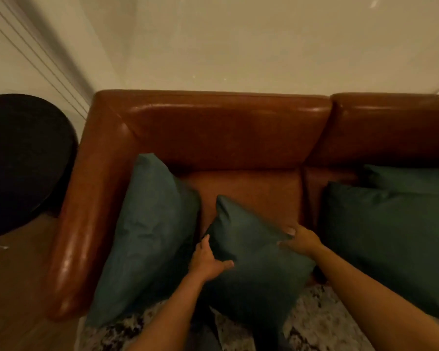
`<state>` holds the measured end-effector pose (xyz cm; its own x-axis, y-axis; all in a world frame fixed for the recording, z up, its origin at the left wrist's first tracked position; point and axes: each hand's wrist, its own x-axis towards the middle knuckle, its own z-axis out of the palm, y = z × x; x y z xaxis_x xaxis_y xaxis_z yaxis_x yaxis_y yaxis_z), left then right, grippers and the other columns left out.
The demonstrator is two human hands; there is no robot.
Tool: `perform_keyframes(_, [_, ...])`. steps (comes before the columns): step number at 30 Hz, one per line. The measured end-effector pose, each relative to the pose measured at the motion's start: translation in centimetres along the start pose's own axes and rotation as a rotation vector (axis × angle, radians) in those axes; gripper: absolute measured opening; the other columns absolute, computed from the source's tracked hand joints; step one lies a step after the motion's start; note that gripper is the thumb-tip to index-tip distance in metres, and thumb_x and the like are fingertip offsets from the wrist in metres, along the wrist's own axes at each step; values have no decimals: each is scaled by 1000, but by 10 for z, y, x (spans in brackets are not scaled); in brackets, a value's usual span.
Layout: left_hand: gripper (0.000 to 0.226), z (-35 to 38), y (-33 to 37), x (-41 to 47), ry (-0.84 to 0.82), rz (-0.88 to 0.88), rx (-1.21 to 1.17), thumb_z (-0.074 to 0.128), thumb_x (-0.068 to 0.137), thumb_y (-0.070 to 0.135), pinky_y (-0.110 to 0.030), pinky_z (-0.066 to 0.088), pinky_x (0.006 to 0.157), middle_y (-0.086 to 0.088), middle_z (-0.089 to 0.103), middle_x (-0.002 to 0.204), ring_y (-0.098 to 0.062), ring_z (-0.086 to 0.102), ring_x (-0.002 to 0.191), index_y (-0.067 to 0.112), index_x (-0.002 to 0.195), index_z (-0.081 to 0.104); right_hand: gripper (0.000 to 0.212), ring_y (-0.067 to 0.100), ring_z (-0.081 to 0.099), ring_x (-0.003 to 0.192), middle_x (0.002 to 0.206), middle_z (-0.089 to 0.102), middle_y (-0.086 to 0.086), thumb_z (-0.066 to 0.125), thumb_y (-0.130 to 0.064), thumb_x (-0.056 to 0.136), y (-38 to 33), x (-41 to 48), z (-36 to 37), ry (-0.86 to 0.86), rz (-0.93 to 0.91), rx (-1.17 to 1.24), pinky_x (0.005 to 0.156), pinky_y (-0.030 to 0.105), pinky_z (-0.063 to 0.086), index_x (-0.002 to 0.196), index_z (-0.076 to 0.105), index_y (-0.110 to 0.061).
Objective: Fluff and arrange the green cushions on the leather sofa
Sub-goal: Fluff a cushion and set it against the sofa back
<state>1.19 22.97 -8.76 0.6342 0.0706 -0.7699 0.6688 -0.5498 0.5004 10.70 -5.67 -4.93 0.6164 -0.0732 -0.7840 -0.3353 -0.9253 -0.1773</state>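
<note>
From the head camera, a brown leather sofa (228,127) fills the middle of the view, its back cushions smooth and glossy with soft rounded edges, and its padded armrest running down toward eight o'clock. Near the centre, slightly toward six o'clock, a person holds a dark green square cushion (254,269) turned on its point like a diamond, one corner aimed at twelve o'clock over the seat; its fabric looks matte and finely woven. The left hand (208,262) grips the cushion's edge at nine o'clock, thumb spread across the front face and fingers curled behind. The right hand (299,240) pinches the edge at two o'clock, fingers bent over the fabric, which puckers under them. At nine o'clock from that cushion, a larger teal-green cushion (147,239) leans against the armrest, plump and creased. At three o'clock, a big dark green cushion (390,244) lies on the next seat, with another green cushion (411,178) partly hidden behind it against the backrest. A round black object (23,158), its kind unclear, stands at nine o'clock beside the armrest on a wood-toned floor (15,287). A mottled light-and-dark rug (322,323) shows at six o'clock, below the sofa's front.
</note>
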Motion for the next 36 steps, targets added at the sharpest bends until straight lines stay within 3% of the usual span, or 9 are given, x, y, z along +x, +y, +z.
perform_keyframes(4, [133, 34, 12, 43, 95, -154, -190, 90, 49, 67, -46, 39, 116, -10, 36, 159, -32, 42, 143, 22, 157, 26, 85, 32, 55, 130, 145, 56, 10, 83, -47, 79, 59, 19, 16, -32, 81, 143, 104, 39, 46, 149, 44, -20])
perform_keyframes(11, [148, 64, 12, 124, 252, -256, -365, 80, 23, 91, -52, 43, 112, 2, 48, 154, -27, 51, 136, 32, 150, 35, 122, 41, 42, 140, 156, 39, 21, 78, -69, 70, 149, 76, 50, 36, 320, 476, 114, 51, 38, 157, 20, -5])
perform_keyframes(16, [143, 72, 35, 129, 306, -302, -299, 72, 25, 97, -52, 43, 111, 1, 50, 149, -30, 50, 134, 31, 147, 43, 95, 40, 53, 129, 148, 48, 18, 76, -50, 86, 169, 89, 55, -27, 510, 1041, 88, 46, 52, 152, 30, 1])
perform_keyframes(20, [140, 78, 41, 121, 364, -366, -277, 62, 30, 103, -60, 38, 111, -5, 51, 147, -35, 50, 131, 25, 145, 45, 57, 34, 62, 102, 117, 62, 15, 78, -26, 89, 166, 83, 54, -28, 530, 1158, 72, 46, 57, 129, 52, 4])
perform_keyframes(22, [136, 74, 40, 112, 369, -390, -378, 63, 36, 101, -59, 38, 111, -6, 54, 145, -36, 52, 129, 23, 145, 46, 48, 35, 66, 99, 110, 68, 15, 81, -23, 85, 162, 79, 48, -29, 492, 1118, 85, 48, 58, 121, 62, 3])
perform_keyframes(25, [126, 64, 43, 89, 345, -394, -636, 73, 49, 90, -53, 45, 109, -6, 56, 144, -35, 56, 125, 20, 150, 43, 28, 25, 66, 97, 109, 72, 9, 82, -22, 85, 155, 67, 17, -7, 337, 1093, 82, 39, 55, 105, 69, -9])
perform_keyframes(30, [120, 49, 54, 47, 293, -328, -912, 75, 45, 91, -50, 50, 102, -1, 64, 137, -28, 62, 115, 27, 144, 53, 55, 20, 69, 106, 111, 76, -1, 91, -42, 67, 132, 34, -60, -31, 45, 897, 97, 42, 55, 112, 74, -16])
perform_keyframes(33, [116, 41, 67, 15, 356, -340, -977, 79, 48, 85, -51, 51, 101, -3, 65, 133, -29, 63, 113, 22, 142, 55, 25, 14, 72, 95, 94, 79, -5, 88, -36, 76, 110, 1, -98, 19, -131, 759, 84, 31, 58, 92, 77, -19])
perform_keyframes(36, [92, 31, 71, -16, 362, -315, -1017, 77, 65, 73, -55, 49, 101, -2, 61, 130, -30, 58, 112, 26, 140, 53, 32, 13, 69, 75, 74, 74, -2, 88, -43, 72, 84, -33, -129, 186, -274, 579, 66, 32, 52, 71, 68, -17])
